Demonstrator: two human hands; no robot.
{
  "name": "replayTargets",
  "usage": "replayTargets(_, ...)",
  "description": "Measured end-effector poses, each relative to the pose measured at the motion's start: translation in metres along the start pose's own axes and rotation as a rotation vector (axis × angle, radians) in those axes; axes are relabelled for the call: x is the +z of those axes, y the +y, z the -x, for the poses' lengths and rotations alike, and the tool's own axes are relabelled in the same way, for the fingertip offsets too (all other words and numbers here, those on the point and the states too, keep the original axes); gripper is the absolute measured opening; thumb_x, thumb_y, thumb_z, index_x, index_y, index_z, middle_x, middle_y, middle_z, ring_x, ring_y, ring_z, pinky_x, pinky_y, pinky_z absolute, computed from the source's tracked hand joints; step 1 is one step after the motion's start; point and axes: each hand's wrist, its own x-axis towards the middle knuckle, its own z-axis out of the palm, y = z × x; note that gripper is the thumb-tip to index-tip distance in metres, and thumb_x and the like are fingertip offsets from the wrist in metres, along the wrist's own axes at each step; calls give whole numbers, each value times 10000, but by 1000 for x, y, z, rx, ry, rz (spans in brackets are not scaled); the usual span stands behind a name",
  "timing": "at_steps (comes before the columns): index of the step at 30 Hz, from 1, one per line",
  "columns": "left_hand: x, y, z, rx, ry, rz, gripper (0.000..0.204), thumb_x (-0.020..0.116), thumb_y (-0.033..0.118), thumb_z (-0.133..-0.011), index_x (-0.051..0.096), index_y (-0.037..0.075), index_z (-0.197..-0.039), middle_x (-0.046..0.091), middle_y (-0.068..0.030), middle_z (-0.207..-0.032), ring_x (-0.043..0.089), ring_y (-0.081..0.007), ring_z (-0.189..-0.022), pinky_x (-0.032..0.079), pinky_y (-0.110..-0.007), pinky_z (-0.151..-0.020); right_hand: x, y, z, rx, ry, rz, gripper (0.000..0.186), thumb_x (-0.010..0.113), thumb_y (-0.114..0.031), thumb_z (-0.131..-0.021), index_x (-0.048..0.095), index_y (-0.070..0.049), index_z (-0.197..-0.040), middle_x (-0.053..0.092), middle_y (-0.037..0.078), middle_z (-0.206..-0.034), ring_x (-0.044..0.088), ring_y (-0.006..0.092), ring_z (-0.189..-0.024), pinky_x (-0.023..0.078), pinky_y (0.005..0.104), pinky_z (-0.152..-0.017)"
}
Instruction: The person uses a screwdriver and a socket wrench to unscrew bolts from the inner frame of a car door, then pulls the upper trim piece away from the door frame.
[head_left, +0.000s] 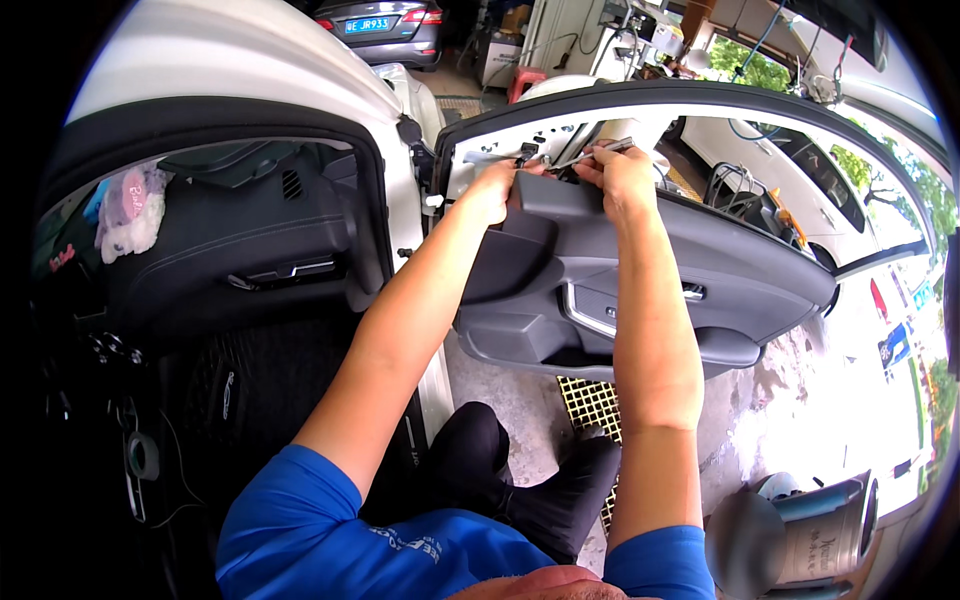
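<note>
The open car door carries a dark grey inner trim panel (pixel 640 270) with a silver handle surround. My left hand (pixel 495 190) grips the panel's top front corner near the hinge. My right hand (pixel 620 175) is just right of it at the panel's upper edge, closed on a thin metal tool (pixel 600 150) that points left into the gap by the window frame. What the tool tip touches is hidden by my fingers.
The car's cabin with a black dashboard (pixel 240 240) and floor mat lies to my left. A yellow floor grate (pixel 590 405) sits under the door beside my black shoes (pixel 560 480). A grey can (pixel 800 530) stands at lower right. Other cars are parked behind.
</note>
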Motion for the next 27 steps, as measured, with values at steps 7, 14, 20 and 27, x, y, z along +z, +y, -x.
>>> replayTargets(7,-15,-10,-15,30,-41,-23,188,585,148,-886,568,30,-1032,650,-120,-949,653,-195,-810,547,-333,-713,36,-10,7,-382,15,758,104,569,-27,-805,572,42,-882,633,174,-791,645,288,-735,557,355,-699)
replayTargets(14,-31,-19,-23,202,-163,3,274,559,264,-888,574,77,-1088,632,-61,-1022,605,-185,-911,485,-330,-790,138,8,21,-485,-422,1604,223,523,-90,-826,689,-57,-971,671,143,-996,645,288,-970,514,394,-823)
replayTargets(20,-38,-21,-28,213,-17,-88,264,630,232,-850,582,66,-1049,643,-60,-930,617,-173,-757,496,-291,-637,112,8,38,-726,-321,1504,207,531,-86,-804,636,-26,-971,660,187,-934,657,280,-903,520,389,-781)
replayTargets(27,-1,4,-7,-4,25,-141,412,758,282,-753,613,-24,-987,640,-90,-859,637,-175,-756,539,-311,-668,-13,-13,8,-571,208,754,162,560,-91,-816,566,26,-928,645,167,-782,638,228,-723,492,331,-649)
